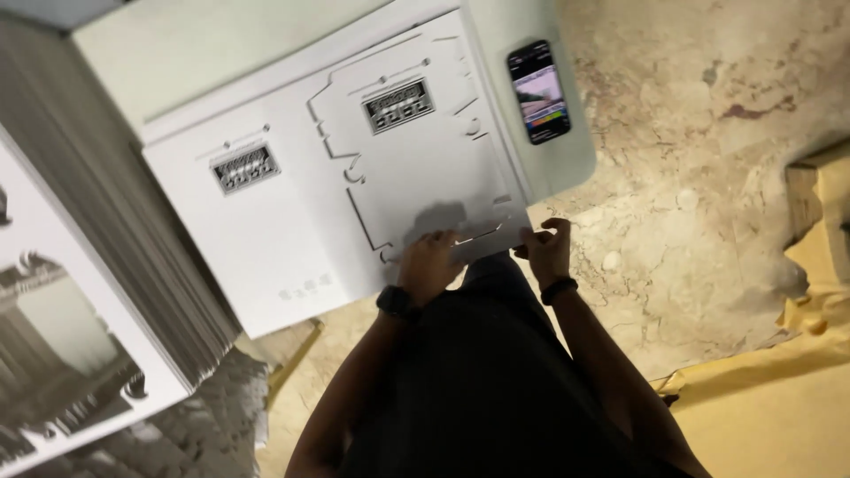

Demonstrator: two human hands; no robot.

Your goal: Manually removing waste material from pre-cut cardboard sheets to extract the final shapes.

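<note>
A large white die-cut cardboard sheet (292, 221) lies on a pale table (177, 44), with cut outlines and two small dark printed panels on it. My left hand (429, 265) grips the sheet's near edge beside a cut slot, and a dark watch sits on that wrist. My right hand (544, 250) pinches the same edge at the sheet's right corner, with a dark band on its wrist. The strip of card between both hands is lifted slightly off the table's edge.
A smartphone (537, 91) with a lit screen lies on the table's right end. A tall stack of printed sheets (97, 292) fills the left side, with white card scraps (212, 416) below it. The marble floor (708, 133) and yellow-brown paper (779, 389) are at right.
</note>
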